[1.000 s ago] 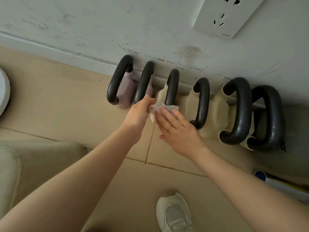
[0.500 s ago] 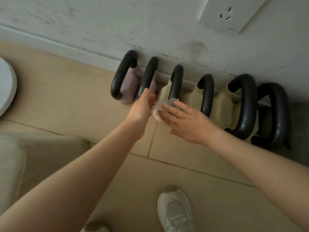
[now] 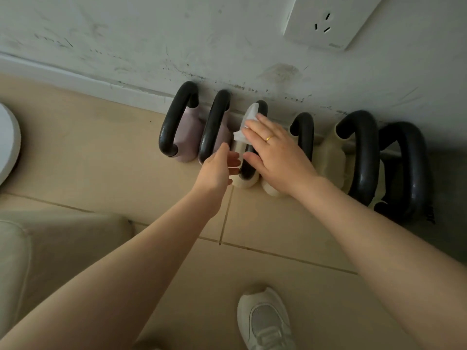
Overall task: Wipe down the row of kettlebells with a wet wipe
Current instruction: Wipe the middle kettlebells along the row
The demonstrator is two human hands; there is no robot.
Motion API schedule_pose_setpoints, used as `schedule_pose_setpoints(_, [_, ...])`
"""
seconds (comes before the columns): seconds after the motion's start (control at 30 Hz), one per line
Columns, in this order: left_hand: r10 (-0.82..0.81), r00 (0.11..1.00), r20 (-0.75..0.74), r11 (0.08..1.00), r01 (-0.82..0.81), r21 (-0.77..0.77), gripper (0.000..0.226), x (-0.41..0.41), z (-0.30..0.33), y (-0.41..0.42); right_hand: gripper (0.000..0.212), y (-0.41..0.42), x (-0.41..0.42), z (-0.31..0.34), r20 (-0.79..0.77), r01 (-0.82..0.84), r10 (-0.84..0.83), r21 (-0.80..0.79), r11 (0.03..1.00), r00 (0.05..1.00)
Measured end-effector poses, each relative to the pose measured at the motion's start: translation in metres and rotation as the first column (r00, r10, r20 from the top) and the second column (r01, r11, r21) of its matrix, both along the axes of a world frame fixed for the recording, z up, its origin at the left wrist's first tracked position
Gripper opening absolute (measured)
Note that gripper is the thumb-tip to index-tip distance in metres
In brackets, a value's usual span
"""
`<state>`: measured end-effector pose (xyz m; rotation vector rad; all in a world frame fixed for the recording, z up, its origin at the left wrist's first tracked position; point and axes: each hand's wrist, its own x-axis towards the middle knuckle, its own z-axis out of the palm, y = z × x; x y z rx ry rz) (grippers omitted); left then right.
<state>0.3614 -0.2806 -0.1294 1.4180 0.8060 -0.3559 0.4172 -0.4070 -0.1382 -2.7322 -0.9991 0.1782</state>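
Beige tiled floor (image 3: 290, 236) meets a scuffed white wall (image 3: 177, 34); wall socket (image 3: 328, 18) above. Six kettlebells (image 3: 364, 157) in a row along the floor's wall edge. Right hand (image 3: 275, 155), fingers straight, presses the wet wipe (image 3: 249, 122) onto the third kettlebell's handle (image 3: 246, 170). Left hand (image 3: 218, 168) hangs relaxed, holding nothing, just beside that handle.

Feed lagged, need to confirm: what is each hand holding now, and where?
The right hand presses the wet wipe with straight fingers onto the third kettlebell's handle, covering the wipe's near part. The left hand holds nothing.
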Motion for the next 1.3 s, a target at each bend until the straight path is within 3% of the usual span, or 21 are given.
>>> schedule_pose_setpoints(0.1, [-0.068,0.997,0.023,0.997,0.067,0.032,0.025,0.004,0.004,-0.002,0.04,0.005,0.001,-0.001,-0.058,0.06,-0.054,0.121,0.991,0.997])
schedule_pose_setpoints(0.2, [-0.141,0.988,0.055,0.988,0.137,0.068,0.019,0.009,0.01,-0.005,0.043,-0.003,-0.01,-0.003,-0.096,0.042,-0.022,0.219,0.975,0.995])
schedule_pose_setpoints(0.33, [-0.195,0.979,0.063,0.978,0.19,0.088,0.013,0.013,0.013,-0.006,0.049,-0.012,-0.004,-0.007,-0.014,-0.064,0.066,0.119,0.991,0.998])
schedule_pose_setpoints(0.5, [-0.226,0.973,0.033,0.97,0.222,0.096,0.011,0.017,0.012,0.001,0.043,0.001,0.018,0.001,-0.209,0.152,-0.102,0.24,0.959,0.973])
schedule_pose_setpoints(0.73, [-0.343,0.934,0.096,0.925,0.318,0.209,0.022,0.02,0.006,0.002,0.049,-0.004,0.023,0.0,-0.115,0.02,-0.002,0.156,0.988,0.993])
schedule_pose_setpoints(0.83, [-0.356,0.932,0.069,0.917,0.333,0.22,0.019,0.022,0.006,0.004,0.042,0.004,0.051,0.001,-0.146,0.101,-0.085,0.11,0.989,0.986])
schedule_pose_setpoints(1.0, [-0.367,0.928,0.06,0.914,0.348,0.207,0.014,0.022,0.005,0.007,0.045,0.02,0.065,-0.001,-0.382,0.333,-0.242,0.193,0.923,0.892])
schedule_pose_setpoints(1.17, [-0.367,0.928,0.057,0.916,0.35,0.195,0.014,0.024,0.003,0.008,0.046,0.018,0.058,-0.003,-0.172,0.16,-0.144,0.085,0.983,0.975])
schedule_pose_setpoints(1.3, [-0.365,0.929,0.058,0.92,0.351,0.177,0.011,0.024,0.004,0.01,0.054,0.03,0.07,0.008,-0.189,0.158,-0.163,-0.038,0.987,0.968])
